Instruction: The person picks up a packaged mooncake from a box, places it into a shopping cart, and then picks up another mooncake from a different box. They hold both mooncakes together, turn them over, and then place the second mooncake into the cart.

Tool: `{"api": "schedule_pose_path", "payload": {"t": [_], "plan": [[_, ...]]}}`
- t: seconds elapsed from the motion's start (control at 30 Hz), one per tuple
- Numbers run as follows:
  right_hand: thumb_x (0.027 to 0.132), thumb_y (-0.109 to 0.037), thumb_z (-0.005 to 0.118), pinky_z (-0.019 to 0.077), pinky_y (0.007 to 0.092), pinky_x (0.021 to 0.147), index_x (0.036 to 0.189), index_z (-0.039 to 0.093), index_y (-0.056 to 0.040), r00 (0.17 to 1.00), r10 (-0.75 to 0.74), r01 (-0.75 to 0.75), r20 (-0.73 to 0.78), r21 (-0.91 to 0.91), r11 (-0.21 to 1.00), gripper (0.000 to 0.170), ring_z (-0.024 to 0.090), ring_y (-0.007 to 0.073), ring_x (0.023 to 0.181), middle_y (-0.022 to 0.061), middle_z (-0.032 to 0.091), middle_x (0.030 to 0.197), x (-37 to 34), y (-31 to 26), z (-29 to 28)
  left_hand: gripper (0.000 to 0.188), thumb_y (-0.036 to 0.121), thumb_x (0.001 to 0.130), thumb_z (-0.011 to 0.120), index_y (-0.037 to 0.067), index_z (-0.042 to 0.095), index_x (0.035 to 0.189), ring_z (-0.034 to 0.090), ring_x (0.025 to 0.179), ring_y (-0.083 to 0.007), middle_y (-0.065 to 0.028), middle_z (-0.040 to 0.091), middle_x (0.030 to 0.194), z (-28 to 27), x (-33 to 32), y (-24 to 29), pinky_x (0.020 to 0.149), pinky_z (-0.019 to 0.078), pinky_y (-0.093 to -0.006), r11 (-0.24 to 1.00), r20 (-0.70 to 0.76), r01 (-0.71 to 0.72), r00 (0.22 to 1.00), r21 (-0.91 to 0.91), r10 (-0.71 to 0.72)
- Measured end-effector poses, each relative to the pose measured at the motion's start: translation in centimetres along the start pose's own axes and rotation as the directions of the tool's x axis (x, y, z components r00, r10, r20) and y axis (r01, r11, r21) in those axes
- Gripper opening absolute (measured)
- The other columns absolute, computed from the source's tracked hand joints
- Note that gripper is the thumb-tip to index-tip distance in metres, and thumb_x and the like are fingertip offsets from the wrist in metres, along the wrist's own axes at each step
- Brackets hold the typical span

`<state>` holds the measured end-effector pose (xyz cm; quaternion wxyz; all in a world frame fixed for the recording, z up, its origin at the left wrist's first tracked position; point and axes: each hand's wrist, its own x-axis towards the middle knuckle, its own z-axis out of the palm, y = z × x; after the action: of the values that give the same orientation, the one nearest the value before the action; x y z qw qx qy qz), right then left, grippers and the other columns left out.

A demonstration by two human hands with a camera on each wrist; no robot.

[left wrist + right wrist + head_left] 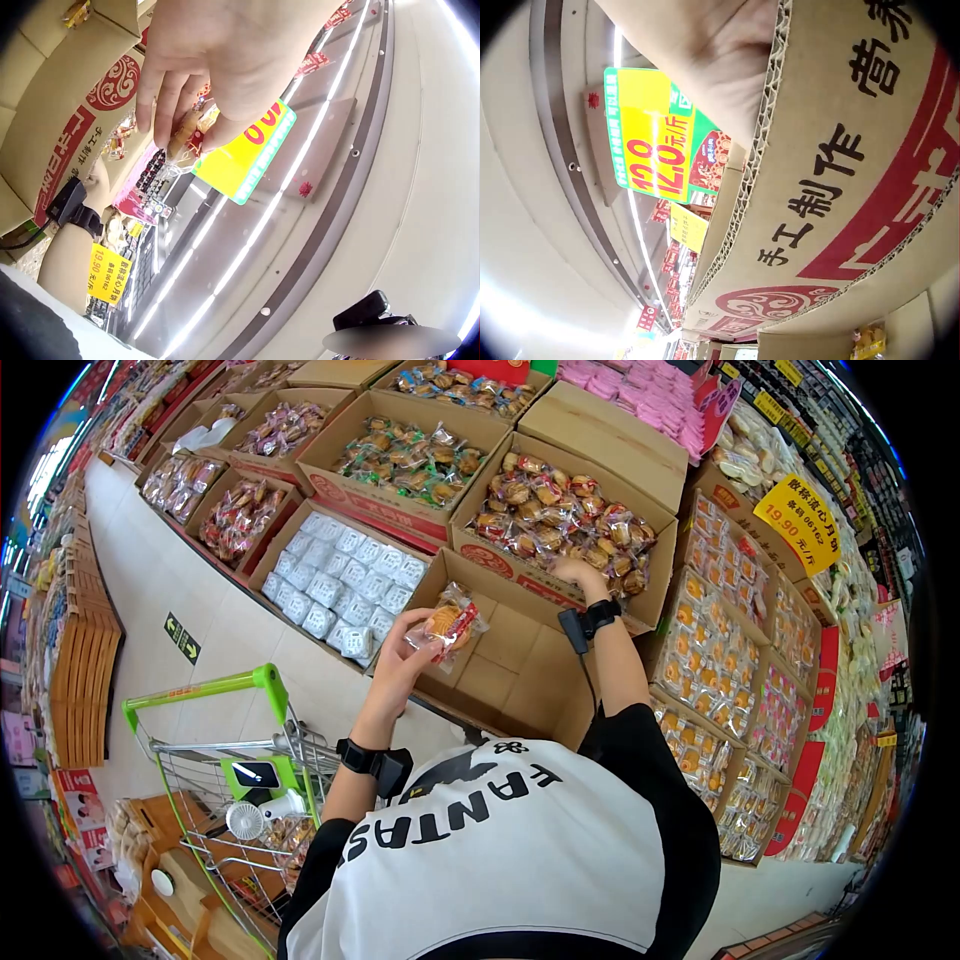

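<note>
In the head view my left hand (398,655) holds a wrapped mooncake (450,624) in clear film with red print, fingers and thumb on either side of it. The left wrist view shows the same mooncake (184,136) partly behind the fingers. My right hand (580,572) reaches over the front wall of a cardboard box (520,582) into a heap of wrapped mooncakes (570,510). From the right wrist, the box wall (810,195) hides the fingers, so I cannot tell whether they grip anything.
A cardboard carton (505,685) with its floor showing stands in front of me. White packets (340,575) fill a box to its left, and trays of wrapped cakes (705,645) line the right. A shopping cart (215,760) stands at lower left. A yellow price sign (797,523) rises at right.
</note>
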<state>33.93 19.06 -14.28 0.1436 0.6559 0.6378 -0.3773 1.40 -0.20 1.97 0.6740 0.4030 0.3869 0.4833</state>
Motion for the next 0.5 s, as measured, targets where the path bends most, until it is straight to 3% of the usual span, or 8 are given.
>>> {"api": "schedule_pose_path", "payload": {"t": [0.5], "plan": [[0.076,-0.017,0.053,0.0419,0.0369,0.075,0.097,0.055,-0.0052,0.994,-0.084,0.089,-0.074,0.064,0.994,0.024,0.055,0.0252,0.083,0.0098,0.058,0.085,0.12,0.11,0.88,0.038,0.004,0.078,0.056,0.004,0.042,0.114,0.048,0.096,-0.0116,-0.0068,0.05,0.105,-0.04,0.14,-0.39,0.082,0.0394,-0.0245,0.999,0.031,0.043,0.999,0.005,-0.043]]}}
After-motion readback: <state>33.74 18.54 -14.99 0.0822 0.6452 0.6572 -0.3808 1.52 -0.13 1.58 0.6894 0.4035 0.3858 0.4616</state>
